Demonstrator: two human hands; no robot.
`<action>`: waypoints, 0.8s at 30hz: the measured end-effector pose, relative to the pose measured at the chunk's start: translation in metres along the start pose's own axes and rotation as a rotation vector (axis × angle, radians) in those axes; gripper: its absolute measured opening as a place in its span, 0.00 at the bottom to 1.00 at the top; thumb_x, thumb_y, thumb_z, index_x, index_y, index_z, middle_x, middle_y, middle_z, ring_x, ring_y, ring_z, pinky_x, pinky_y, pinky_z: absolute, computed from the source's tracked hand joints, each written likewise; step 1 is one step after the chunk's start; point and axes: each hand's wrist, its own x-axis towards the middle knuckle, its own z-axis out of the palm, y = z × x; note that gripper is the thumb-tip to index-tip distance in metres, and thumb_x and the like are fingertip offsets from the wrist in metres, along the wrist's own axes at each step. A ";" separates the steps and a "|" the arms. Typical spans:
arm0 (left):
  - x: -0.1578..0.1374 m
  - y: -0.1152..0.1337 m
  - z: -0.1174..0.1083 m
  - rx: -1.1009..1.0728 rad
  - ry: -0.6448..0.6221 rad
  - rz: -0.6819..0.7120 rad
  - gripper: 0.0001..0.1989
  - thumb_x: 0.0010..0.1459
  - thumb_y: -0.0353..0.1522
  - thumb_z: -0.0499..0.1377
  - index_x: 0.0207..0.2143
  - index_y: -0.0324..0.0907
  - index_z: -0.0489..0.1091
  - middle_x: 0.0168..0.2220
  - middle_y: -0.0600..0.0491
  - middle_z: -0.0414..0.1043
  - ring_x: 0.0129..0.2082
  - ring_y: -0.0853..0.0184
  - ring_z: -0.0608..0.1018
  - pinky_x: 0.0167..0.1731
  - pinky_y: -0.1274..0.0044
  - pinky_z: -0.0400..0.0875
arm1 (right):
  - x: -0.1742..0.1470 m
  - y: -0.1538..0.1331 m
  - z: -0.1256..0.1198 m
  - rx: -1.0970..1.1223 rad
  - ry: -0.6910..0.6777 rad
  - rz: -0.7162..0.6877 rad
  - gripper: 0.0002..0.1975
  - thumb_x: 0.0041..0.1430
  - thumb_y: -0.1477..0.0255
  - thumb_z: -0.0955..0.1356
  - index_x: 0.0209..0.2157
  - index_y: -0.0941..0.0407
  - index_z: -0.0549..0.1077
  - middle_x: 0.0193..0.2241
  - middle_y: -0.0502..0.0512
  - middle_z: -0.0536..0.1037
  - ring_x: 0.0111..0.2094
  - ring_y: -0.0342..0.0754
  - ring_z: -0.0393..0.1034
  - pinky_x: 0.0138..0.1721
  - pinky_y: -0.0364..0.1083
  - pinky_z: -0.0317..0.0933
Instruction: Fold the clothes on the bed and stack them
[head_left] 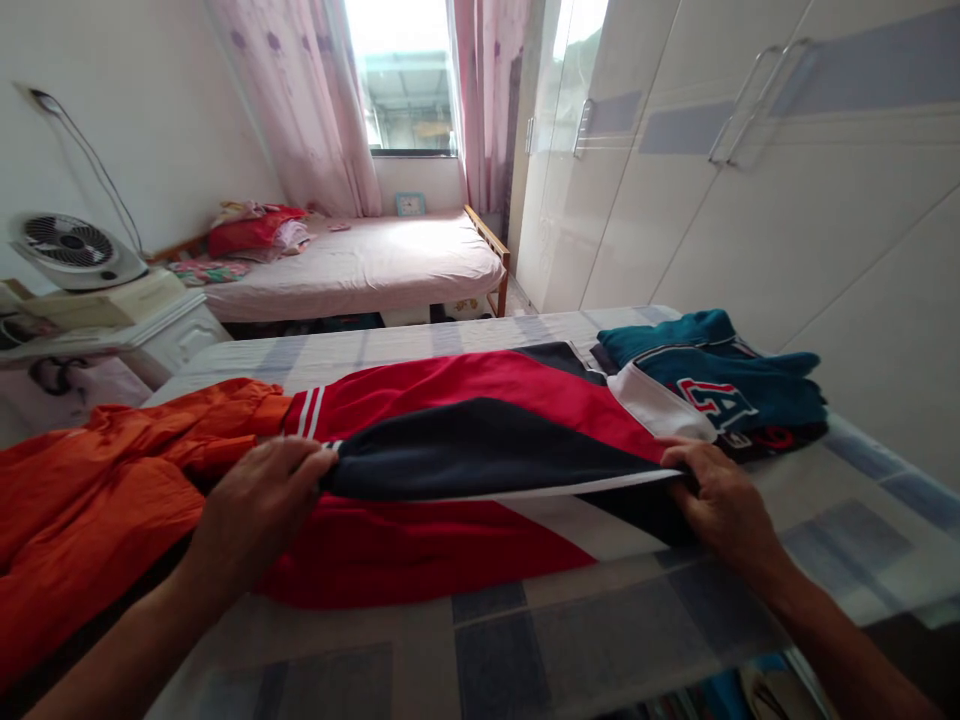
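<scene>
A red, navy and white jacket [450,385] lies spread across the checked bedding in front of me. My left hand [262,490] pinches the striped cuff end of its navy sleeve. Toward the shoulder end, my right hand [716,495] grips the same sleeve, which stretches between both hands with a white strip along its lower edge. Beneath it shows the red and white body of the jacket. An orange jacket [112,480] lies beside my left hand, partly under my forearm. Beyond my right hand sits a folded teal garment [697,365] with letter patches.
The checked bedding [585,640] covers the bed I work on. Across the room stands another bed [390,255] with a red bundle [251,235]. A fan [75,250] stands on a cabinet at left; a white wardrobe [675,230] lines the right side.
</scene>
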 end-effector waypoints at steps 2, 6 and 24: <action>-0.023 0.005 0.001 -0.045 -0.039 0.072 0.10 0.60 0.28 0.47 0.41 0.45 0.66 0.37 0.50 0.69 0.35 0.61 0.73 0.36 0.70 0.70 | -0.002 -0.001 0.002 -0.010 -0.020 -0.026 0.07 0.51 0.75 0.60 0.33 0.53 0.65 0.46 0.58 0.74 0.48 0.55 0.67 0.49 0.54 0.57; -0.038 0.011 0.001 -0.077 -0.030 0.032 0.10 0.58 0.26 0.49 0.41 0.45 0.64 0.38 0.49 0.69 0.36 0.61 0.74 0.35 0.71 0.71 | 0.001 -0.009 0.000 0.039 -0.016 -0.011 0.07 0.50 0.74 0.60 0.31 0.52 0.66 0.49 0.57 0.72 0.52 0.56 0.64 0.51 0.55 0.55; -0.038 0.033 0.003 -0.187 -0.111 0.013 0.24 0.60 0.35 0.51 0.59 0.52 0.60 0.60 0.50 0.62 0.59 0.57 0.65 0.54 0.62 0.67 | 0.008 -0.044 -0.010 0.197 -0.172 -0.271 0.15 0.59 0.70 0.62 0.46 0.47 0.72 0.51 0.53 0.73 0.54 0.54 0.65 0.52 0.55 0.64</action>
